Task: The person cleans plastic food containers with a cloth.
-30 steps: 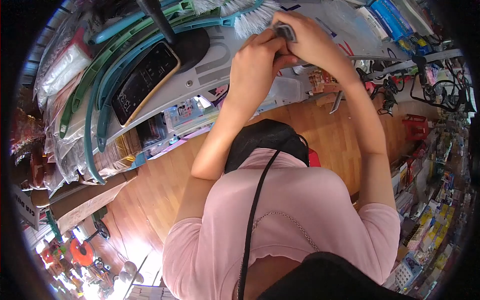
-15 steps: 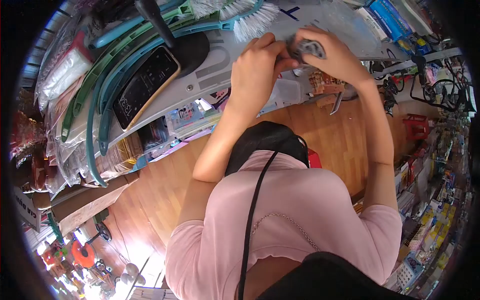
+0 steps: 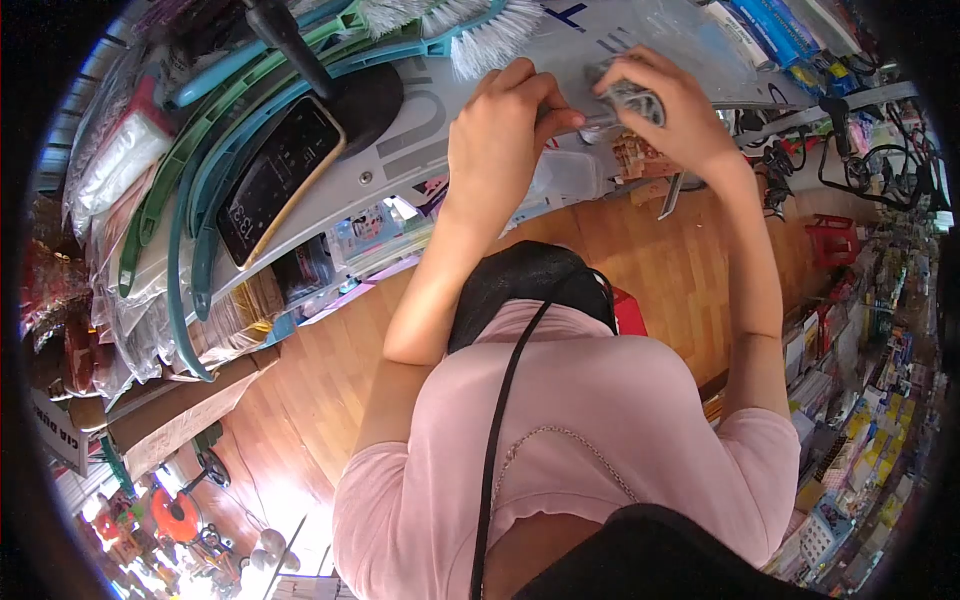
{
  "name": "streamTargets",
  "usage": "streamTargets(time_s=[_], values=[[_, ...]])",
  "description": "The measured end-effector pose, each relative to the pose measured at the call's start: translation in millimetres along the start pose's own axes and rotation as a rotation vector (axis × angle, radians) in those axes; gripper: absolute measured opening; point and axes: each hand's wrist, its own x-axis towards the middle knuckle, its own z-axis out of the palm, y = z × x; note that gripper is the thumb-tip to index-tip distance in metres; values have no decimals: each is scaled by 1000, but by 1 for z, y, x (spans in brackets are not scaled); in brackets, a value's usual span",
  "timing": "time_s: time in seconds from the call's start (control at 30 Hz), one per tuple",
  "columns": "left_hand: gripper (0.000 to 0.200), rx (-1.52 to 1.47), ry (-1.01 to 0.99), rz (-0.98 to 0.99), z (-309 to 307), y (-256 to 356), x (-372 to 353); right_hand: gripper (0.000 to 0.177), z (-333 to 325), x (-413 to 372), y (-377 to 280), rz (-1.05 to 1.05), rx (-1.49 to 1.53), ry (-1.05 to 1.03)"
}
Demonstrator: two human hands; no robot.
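My right hand is curled round a small grey and black bundle that looks wrapped in clear plastic. Its exact kind does not show. To its left, my left hand is closed in a pinch, thumb and fingertips pointing at the bundle. A thin clear strip seems to run between the two hands, but what the left fingertips hold is too small to make out. Both hands are above the front edge of a grey tabletop. Beyond the left hand are the white bristles of a brush.
Green and blue long-handled brushes lie at the left, beside a phone and a black round base. A clear plastic box sits below the hands. Blue packages are at the back right. A red stool stands on the wooden floor.
My hands have moved apart: the left shifted a little left, and the right a little right with the bundle. A gap now shows between them. The whole view has shifted slightly.
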Motion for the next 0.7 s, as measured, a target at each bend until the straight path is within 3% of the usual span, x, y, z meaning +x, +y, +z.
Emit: streamTargets(time_s=[0.13, 0.2, 0.27, 0.3, 0.53, 0.6, 0.7], values=[[24, -13, -9, -23, -1, 1, 0, 23, -18, -12, 26, 148, -239, 34], [24, -17, -13, -15, -2, -1, 0, 23, -24, -8, 24, 154, -225, 66], [24, -24, -21, -10, 0, -2, 0, 23, -17, 1, -1, -28, -6, 126], [24, -15, -11, 1, 0, -1, 1, 22, -3, 0, -12, -21, 58, 58], [24, -29, -14, -3, 1, -3, 1, 22, -10, -18, 24, 43, 6, 23], [24, -25, -13, 5, 1, -4, 0, 22, -19, -19, 27, 62, -240, 52], [23, -33, -13, 13, 0, -4, 1, 23, -10, -9, 2, 50, -90, 64]])
